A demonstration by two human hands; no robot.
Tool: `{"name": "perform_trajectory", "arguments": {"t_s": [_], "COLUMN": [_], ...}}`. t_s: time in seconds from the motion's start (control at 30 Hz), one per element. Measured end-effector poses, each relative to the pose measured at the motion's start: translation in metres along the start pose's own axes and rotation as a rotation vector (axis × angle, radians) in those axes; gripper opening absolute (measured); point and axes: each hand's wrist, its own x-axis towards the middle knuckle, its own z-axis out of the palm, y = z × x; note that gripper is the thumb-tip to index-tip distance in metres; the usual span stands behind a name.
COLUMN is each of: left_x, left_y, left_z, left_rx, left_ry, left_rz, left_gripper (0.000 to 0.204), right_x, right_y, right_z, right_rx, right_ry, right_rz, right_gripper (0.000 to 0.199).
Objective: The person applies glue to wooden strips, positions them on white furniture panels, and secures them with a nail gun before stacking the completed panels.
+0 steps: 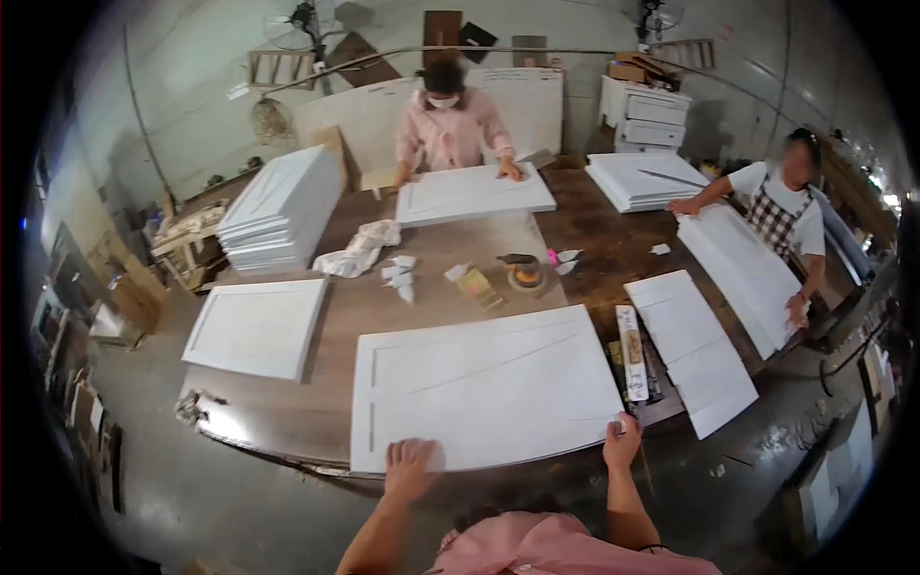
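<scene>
A large white panel door (489,388) with a recessed centre lies flat on the table's near side. A faint diagonal line crosses its face. My left hand (410,466) rests on its near edge, left of the middle, with the fingers laid out over the surface and slightly blurred. At the near right corner my right hand (622,443) is closed around a small whitish piece (619,425), pressed to the panel's edge. What that piece is, I cannot make out. Right of the panel, a long white strip with dark marks (631,353) lies on the table.
An orange sander (525,275), a crumpled white cloth (360,249) and folded scraps (400,278) lie mid-table. White panels are stacked far left (278,211) and far right (637,180). Across the table one person (450,134) handles a panel; another (781,211) grips panels at right.
</scene>
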Motion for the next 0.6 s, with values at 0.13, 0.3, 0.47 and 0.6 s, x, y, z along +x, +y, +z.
{"name": "perform_trajectory", "arguments": {"t_s": [0.13, 0.3, 0.47, 0.6], "left_x": [-0.015, 0.008, 0.096, 0.169], "left_y": [-0.025, -0.012, -0.014, -0.088], "left_z": [0.019, -0.086, -0.271, -0.230], "left_rx": [-0.091, -0.107, -0.070, 0.008], "left_ry": [-0.013, -0.088, 0.073, 1.006], "left_rz": [-0.015, 0.097, 0.102, -0.096], "left_gripper": [0.068, 0.064, 0.045, 0.094], "right_x": [0.001, 0.013, 0.137, 0.183], "right_y": [-0.030, 0.026, -0.147, -0.108], "right_z": [-0.009, -0.053, -0.108, -0.001], "right_rx": [-0.055, 0.205, 0.770, 0.911], "right_ry": [-0.029, 0.023, 0.056, -0.268], "right_rz": [0.243, 0.280, 0.359, -0.026], "right_gripper": [0.023, 0.017, 0.044, 0.059]}}
